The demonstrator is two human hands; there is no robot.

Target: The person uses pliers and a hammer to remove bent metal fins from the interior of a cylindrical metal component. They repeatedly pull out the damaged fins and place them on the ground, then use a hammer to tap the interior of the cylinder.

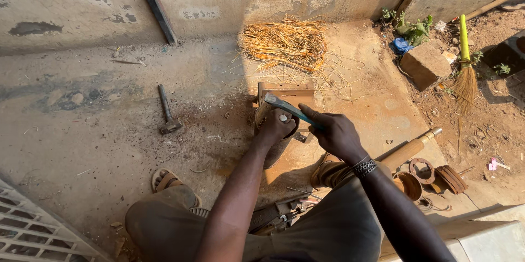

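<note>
My right hand [334, 133] grips the handle of a blue-bladed hatchet [287, 107], whose head points left over a wooden block [290, 95] on the concrete floor. My left hand [275, 126] is closed around a small pale piece held upright against the near side of that block, just under the blade. Both forearms reach out from my crouched legs at the bottom of the view. A beaded bracelet [365, 167] sits on my right wrist.
A hammer [167, 112] lies on the floor to the left. A heap of straw-coloured fibres [287, 43] lies beyond the block. At right: a stone block [425, 65], a broom [465, 76], a metal shaft [407, 152] and rusty discs [432, 174]. A white grille [33, 229] is lower left.
</note>
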